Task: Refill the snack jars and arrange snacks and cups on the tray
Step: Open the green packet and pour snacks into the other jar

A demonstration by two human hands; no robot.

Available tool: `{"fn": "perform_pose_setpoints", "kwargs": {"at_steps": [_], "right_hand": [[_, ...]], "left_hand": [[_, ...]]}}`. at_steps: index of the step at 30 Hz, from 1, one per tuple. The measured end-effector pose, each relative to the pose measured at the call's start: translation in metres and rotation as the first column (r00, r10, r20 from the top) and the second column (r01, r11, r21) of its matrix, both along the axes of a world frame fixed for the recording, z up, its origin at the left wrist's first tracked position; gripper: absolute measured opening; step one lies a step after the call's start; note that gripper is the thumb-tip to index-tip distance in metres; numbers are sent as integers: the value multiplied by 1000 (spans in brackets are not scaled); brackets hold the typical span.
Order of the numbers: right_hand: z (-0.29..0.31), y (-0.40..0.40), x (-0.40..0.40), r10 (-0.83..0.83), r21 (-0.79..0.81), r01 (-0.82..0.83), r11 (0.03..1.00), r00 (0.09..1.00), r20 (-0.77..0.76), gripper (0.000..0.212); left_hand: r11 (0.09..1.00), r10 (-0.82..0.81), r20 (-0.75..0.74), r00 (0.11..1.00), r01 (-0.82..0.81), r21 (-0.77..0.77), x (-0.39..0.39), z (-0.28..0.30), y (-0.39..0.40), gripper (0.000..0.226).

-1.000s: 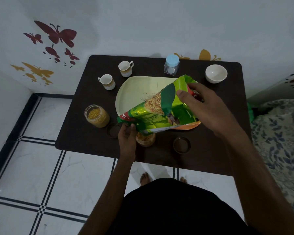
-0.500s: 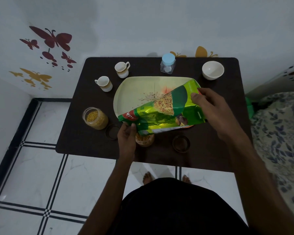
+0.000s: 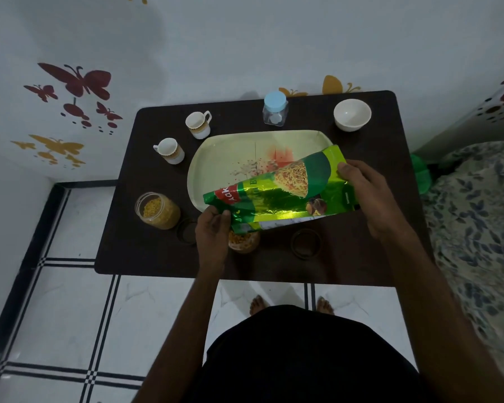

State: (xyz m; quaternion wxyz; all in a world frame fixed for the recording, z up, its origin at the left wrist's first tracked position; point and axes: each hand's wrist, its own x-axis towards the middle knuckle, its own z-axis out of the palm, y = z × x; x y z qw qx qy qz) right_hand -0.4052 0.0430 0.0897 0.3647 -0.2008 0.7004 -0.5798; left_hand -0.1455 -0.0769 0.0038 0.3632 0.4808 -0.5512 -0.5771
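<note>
The green snack packet (image 3: 282, 193) is gripped at both ends: its lower mouth end is pinched by the left hand (image 3: 213, 231) directly over the open jar (image 3: 243, 241) near the table's front edge, and its raised bottom end is held by the curled fingers of the right hand (image 3: 370, 199). Compared with a second ago, the raised end has been lowered and the packet now lies flatter, so the pour is judged to be easing off; the jar already shows orange snack inside. The tray (image 3: 216, 158) lies bare at the table's (image 3: 390, 257) centre, partly under the packet. A second, filled jar (image 3: 157, 210) stands near the left edge, with loose lids (image 3: 186, 231) on either side of the jar being filled. Two cups (image 3: 169, 151) stand beside the tray's back-left corner, well apart from the hands, and a blue-lidded jar (image 3: 275, 109) and white bowl (image 3: 352, 114) stand along the back edge.
</note>
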Motion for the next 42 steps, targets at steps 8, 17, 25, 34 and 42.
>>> {"fn": "perform_pose_setpoints", "kwargs": {"at_steps": [8, 17, 25, 34, 42], "right_hand": [[-26, 14, -11, -54, -21, 56, 998, 993, 104, 17], [-69, 27, -15, -222, 54, 216, 975, 935, 276, 22], [-98, 37, -7, -383, 164, 346, 924, 831, 403, 17], [-127, 50, -1, -452, 219, 396, 892, 796, 403, 11], [-127, 60, -5, -415, 233, 378, 896, 899, 137, 45]], "left_hand": [[986, 23, 224, 974, 15, -166, -2, -2, -4, 50], [953, 48, 327, 944, 54, -297, -26, 22, 3, 14], [897, 26, 436, 899, 172, -407, -35, 21, 2, 5], [801, -28, 450, 893, 289, -524, -49, 36, 9, 9], [703, -125, 534, 836, 454, -548, -73, 58, 15, 8]]}}
